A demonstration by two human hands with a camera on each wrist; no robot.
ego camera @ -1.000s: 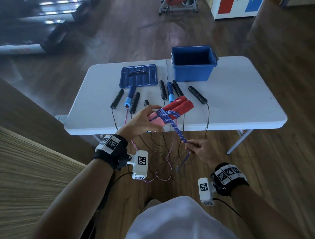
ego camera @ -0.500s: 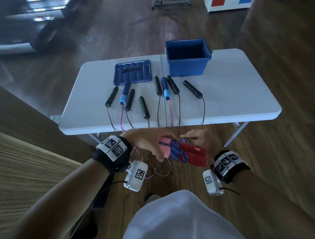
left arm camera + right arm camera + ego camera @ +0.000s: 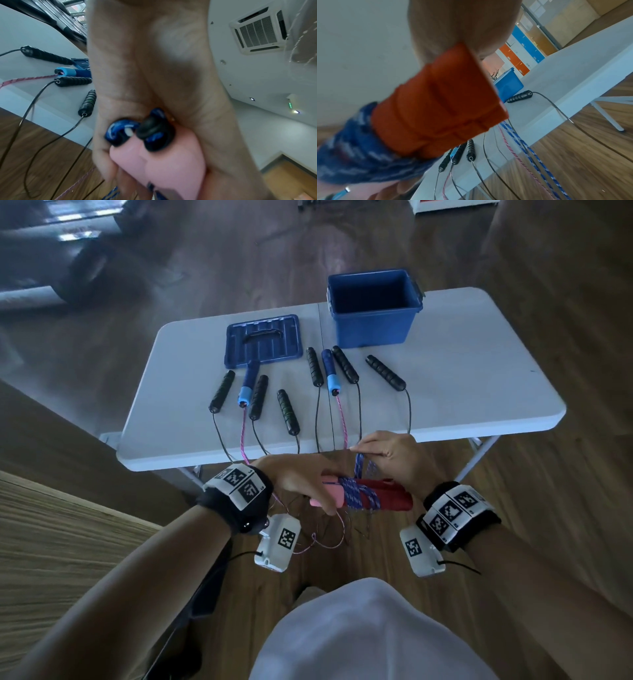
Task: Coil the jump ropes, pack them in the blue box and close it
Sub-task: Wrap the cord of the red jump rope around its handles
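Ahead, black handles (image 3: 287, 411) and lid (image 3: 263, 341) flank the blue box (image 3: 374, 309).

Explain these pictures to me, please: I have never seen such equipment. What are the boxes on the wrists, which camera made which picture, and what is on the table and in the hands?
No machine: a person works with bare hands. The white boxes on the wrists are small cameras. One picture comes from a head camera looking down; the other two look along each hand. The left hand grips the pink ends of two red handles, with blue rope wound around them. The right hand pinches a loop of that rope. On the white table stand an open blue box and its lid, lying flat. Eight more handles, six black and two blue, lie there, their ropes hanging over the edge.
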